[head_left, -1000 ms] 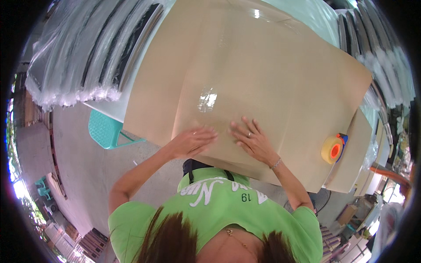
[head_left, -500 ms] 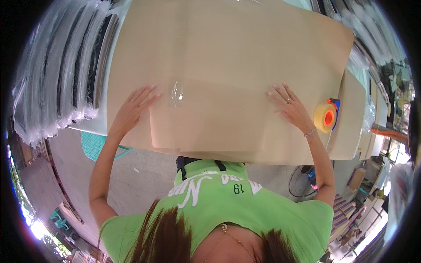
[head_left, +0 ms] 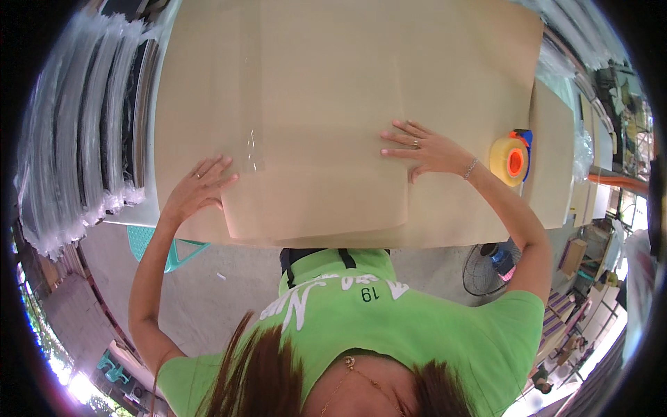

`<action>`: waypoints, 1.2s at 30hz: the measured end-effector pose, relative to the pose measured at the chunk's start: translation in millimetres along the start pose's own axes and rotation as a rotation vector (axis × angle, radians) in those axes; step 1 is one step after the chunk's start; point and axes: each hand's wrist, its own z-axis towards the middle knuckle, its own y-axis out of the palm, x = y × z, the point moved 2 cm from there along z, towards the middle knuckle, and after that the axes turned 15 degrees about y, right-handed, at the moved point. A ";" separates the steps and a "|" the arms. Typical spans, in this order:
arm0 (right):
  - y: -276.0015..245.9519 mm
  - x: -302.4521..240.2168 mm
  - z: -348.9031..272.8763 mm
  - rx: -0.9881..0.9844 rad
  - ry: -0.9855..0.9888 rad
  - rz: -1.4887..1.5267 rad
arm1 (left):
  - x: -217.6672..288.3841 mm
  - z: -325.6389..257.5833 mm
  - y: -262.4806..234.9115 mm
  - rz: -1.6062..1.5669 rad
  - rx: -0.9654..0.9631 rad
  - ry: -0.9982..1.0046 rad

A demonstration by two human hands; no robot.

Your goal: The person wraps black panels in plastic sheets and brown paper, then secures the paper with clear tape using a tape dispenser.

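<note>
A large sheet of brown cardboard (head_left: 333, 76) covers most of the table before me, and a smaller flat brown piece (head_left: 313, 201) lies on its near part. My left hand (head_left: 201, 187) rests at the left edge of the smaller piece, fingers apart, holding nothing. My right hand (head_left: 431, 149) lies with fingers spread near that piece's upper right corner, also holding nothing. A shiny strip of clear tape (head_left: 251, 149) shows on the cardboard between the hands. To the right of my right wrist sits a tape dispenser (head_left: 511, 160) with a yellowish roll, orange hub and blue frame.
Plastic-wrapped panels (head_left: 90, 118) stand in a row at the left; more wrapped panels (head_left: 583, 31) are at the far right. Another cardboard piece (head_left: 552, 160) lies right of the dispenser. Below the table are a teal stool (head_left: 149, 243) and a fan (head_left: 483, 271).
My right hand has swung left and turned inward across the cardboard. My left hand has shifted slightly down and left. The whole view has shifted a little.
</note>
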 end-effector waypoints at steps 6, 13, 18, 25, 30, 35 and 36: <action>22.7 -13.3 2.7 0.145 0.053 -0.030 | 1.4 6.7 0.3 0.037 0.008 0.004; 29.4 2.9 -4.3 0.182 0.022 0.101 | 0.1 9.8 -1.7 -0.005 0.005 -0.024; 50.3 -8.8 15.3 0.434 0.086 0.121 | -2.1 22.0 33.0 0.049 0.230 -0.060; 45.0 27.3 7.4 0.308 -0.082 -0.081 | -26.4 13.6 -3.3 0.086 0.127 0.034; 46.4 26.4 19.4 0.435 -0.148 -0.121 | -39.1 21.4 29.6 0.142 0.496 0.135; 58.1 -12.8 25.2 0.594 0.198 0.199 | -21.4 35.9 52.4 -0.081 0.741 -0.110; 59.8 -22.4 26.4 0.644 0.276 0.234 | -13.2 37.5 53.0 -0.148 0.781 -0.182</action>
